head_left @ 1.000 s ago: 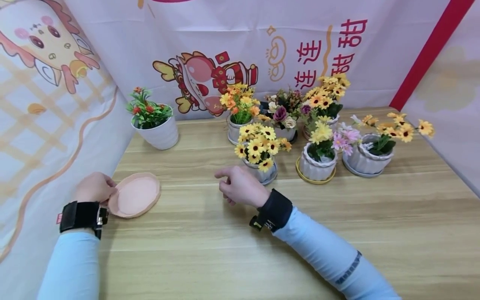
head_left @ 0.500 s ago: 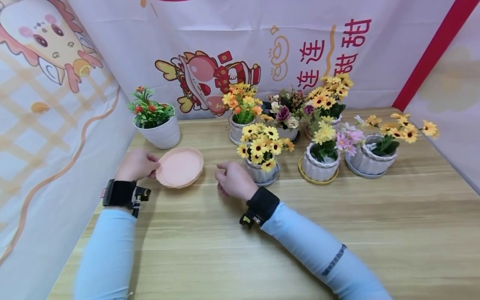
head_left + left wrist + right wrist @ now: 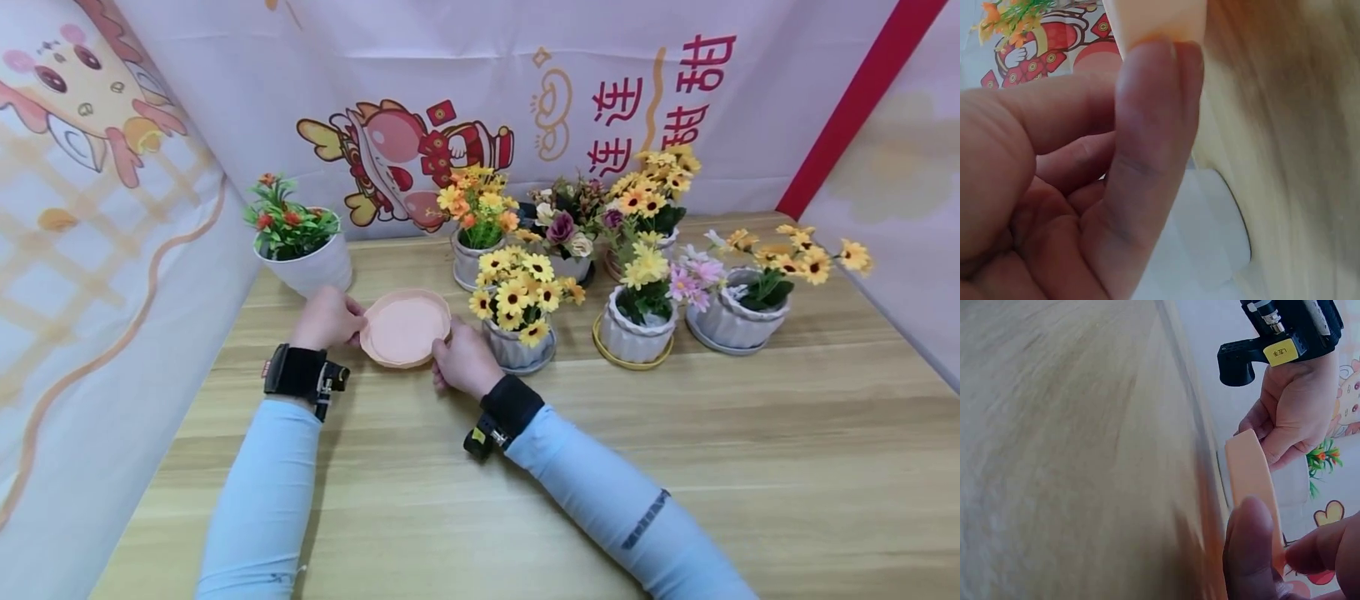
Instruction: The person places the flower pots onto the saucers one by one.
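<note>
A shallow pink plant saucer (image 3: 407, 330) is held level between both hands, close over the table. My left hand (image 3: 327, 319) pinches its left rim between thumb and fingers; the left wrist view shows the fingertips right at the edge of the saucer (image 3: 1160, 22). On the opposite side my right hand (image 3: 467, 360) grips the right rim, and in the right wrist view the thumb lies against the side of the saucer (image 3: 1250, 469). Just right of that hand stands a yellow daisy pot (image 3: 513, 343) on a grey saucer. Behind my left hand is a white pot (image 3: 311, 265) with a red-flowered plant.
Several potted flowers stand at the back and right, among them an orange-flowered pot (image 3: 472, 258), a pot on a yellow saucer (image 3: 636, 333) and a wide grey pot (image 3: 742, 312). A printed cloth (image 3: 480, 100) hangs behind the wooden table (image 3: 465, 517).
My left hand has carried the pink saucer rightward and away from me, from the table's left side to the middle. My right hand has taken hold of its right rim.
</note>
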The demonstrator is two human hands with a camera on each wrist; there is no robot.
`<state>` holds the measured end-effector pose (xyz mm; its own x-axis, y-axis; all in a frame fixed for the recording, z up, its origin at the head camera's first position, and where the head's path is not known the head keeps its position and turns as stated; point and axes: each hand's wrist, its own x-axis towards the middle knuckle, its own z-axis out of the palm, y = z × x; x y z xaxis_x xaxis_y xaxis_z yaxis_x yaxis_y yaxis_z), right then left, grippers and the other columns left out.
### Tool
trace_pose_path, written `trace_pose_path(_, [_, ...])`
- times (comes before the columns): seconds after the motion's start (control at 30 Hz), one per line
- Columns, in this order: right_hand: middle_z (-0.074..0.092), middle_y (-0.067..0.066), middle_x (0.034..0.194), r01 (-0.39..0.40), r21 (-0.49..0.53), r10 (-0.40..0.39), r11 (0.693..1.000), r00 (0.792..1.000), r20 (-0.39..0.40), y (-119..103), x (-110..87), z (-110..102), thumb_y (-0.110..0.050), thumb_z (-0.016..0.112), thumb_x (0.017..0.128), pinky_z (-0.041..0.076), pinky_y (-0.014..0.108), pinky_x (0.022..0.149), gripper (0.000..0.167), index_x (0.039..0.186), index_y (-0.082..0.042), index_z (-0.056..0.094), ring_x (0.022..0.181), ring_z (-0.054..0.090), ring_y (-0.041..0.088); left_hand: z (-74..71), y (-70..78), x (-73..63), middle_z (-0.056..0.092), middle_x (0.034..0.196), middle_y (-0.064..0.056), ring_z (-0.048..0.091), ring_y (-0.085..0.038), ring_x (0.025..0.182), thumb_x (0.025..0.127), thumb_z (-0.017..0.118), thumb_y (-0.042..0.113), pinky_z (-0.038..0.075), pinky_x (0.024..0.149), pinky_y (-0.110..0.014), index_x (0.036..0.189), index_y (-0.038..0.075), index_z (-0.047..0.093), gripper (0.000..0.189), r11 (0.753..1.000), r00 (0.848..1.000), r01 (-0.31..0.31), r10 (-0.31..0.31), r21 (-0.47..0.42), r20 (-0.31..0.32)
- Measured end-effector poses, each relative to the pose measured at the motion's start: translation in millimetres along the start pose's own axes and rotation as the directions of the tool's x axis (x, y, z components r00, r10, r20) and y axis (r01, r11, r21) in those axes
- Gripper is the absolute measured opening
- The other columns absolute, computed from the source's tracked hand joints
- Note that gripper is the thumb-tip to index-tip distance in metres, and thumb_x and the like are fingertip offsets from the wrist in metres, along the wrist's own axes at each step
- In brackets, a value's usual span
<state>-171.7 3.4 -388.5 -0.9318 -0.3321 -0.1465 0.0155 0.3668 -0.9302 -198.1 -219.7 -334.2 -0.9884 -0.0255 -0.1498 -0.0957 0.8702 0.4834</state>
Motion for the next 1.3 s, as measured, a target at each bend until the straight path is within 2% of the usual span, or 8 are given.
trace_pose_path(0.1, [0.066,0.011,0.065,-0.012,0.043,0.011,0.999,1.000,0.025,2,1.6,2,-0.006,0.046,0.101,0.057,0.031,0.047,0.062,0.154,0.006,0.016,0.048,0.065,0.021,1.9,0.8,-1.6,0.065,0.064,-0.008,0.060,-0.017,0.059,0.088,0.061,0.000,0.047,0.052,-0.024,0.095,-0.008,0.071,0.014,0.999,0.999,0.033,-0.032,-0.006,0.033])
trace_pose_path(0.4, [0.066,0.015,0.066,-0.032,0.110,0.028,0.993,0.999,0.040,6,5.0,-1,0.001,0.047,0.098,0.059,0.034,0.049,0.056,0.151,0.002,0.030,0.049,0.066,0.022,3.4,3.3,-1.2,0.066,0.062,-0.009,0.063,-0.018,0.057,0.085,0.063,0.000,0.047,0.052,-0.023,0.093,-0.008,0.071,0.014,0.998,0.996,0.067,-0.067,0.000,0.059])
trace_pose_path(0.6, [0.067,0.015,0.065,-0.073,0.154,0.067,0.985,0.997,0.044,9,6.5,-1,0.000,0.048,0.098,0.059,0.035,0.048,0.063,0.156,-0.003,0.023,0.046,0.065,0.020,-4.2,-0.1,-4.5,0.067,0.069,-0.009,0.064,-0.017,0.059,0.092,0.063,0.007,0.054,0.055,-0.025,0.101,-0.009,0.070,0.019,0.995,0.987,0.092,-0.085,-0.041,0.137])
trace_pose_path(0.77, [0.067,0.016,0.066,-0.104,0.183,0.096,0.978,0.994,0.050,9,7.4,-2,0.000,0.047,0.098,0.060,0.037,0.049,0.062,0.156,-0.005,0.025,0.046,0.064,0.020,-21.7,-11.6,-9.1,0.067,0.080,-0.014,0.063,-0.014,0.058,0.097,0.053,0.013,0.057,0.057,-0.026,0.108,-0.012,0.065,0.030,0.973,0.995,0.089,-0.096,-0.214,-0.024])
trace_pose_path(0.93, [0.067,0.016,0.067,-0.133,0.188,0.123,0.973,0.990,0.063,8,9.8,-3,0.000,0.047,0.099,0.060,0.037,0.050,0.061,0.156,-0.008,0.027,0.047,0.064,0.021,-40.1,-30.0,-10.0,0.065,0.105,-0.021,0.063,-0.007,0.056,0.100,0.047,0.028,0.053,0.055,-0.021,0.133,-0.003,0.055,0.046,0.940,0.936,0.099,-0.200,-0.327,-0.290])
trace_pose_path(1.03, [0.067,0.016,0.067,-0.138,0.180,0.129,0.974,0.990,0.063,8,12.2,-4,-0.001,0.048,0.100,0.060,0.036,0.050,0.060,0.156,-0.009,0.028,0.048,0.065,0.021,-45.9,-37.6,-4.5,0.060,0.123,-0.023,0.064,-0.005,0.056,0.101,0.046,0.039,0.056,0.060,-0.021,0.150,0.004,0.037,0.061,0.883,0.906,0.117,-0.283,-0.455,-0.314])
trace_pose_path(1.2, [0.067,0.017,0.067,-0.138,0.203,0.124,0.969,0.989,0.080,7,14.3,1,0.000,0.048,0.099,0.060,0.036,0.050,0.059,0.155,-0.008,0.030,0.048,0.064,0.021,-54.1,-41.0,2.6,0.026,0.158,-0.019,0.069,-0.011,0.066,0.103,0.043,0.045,0.061,0.074,-0.027,0.160,0.012,0.004,0.076,0.665,0.896,0.107,-0.386,-0.739,-0.218])
trace_pose_path(1.3, [0.067,0.017,0.067,-0.142,0.212,0.127,0.967,0.988,0.082,8,14.1,4,0.000,0.048,0.099,0.060,0.036,0.049,0.060,0.155,-0.008,0.030,0.047,0.064,0.020,-60.9,-42.0,9.1,0.004,0.164,-0.014,0.072,-0.018,0.073,0.103,0.041,0.046,0.060,0.077,-0.029,0.159,0.013,-0.007,0.080,0.579,0.901,0.119,-0.405,-0.806,-0.158])
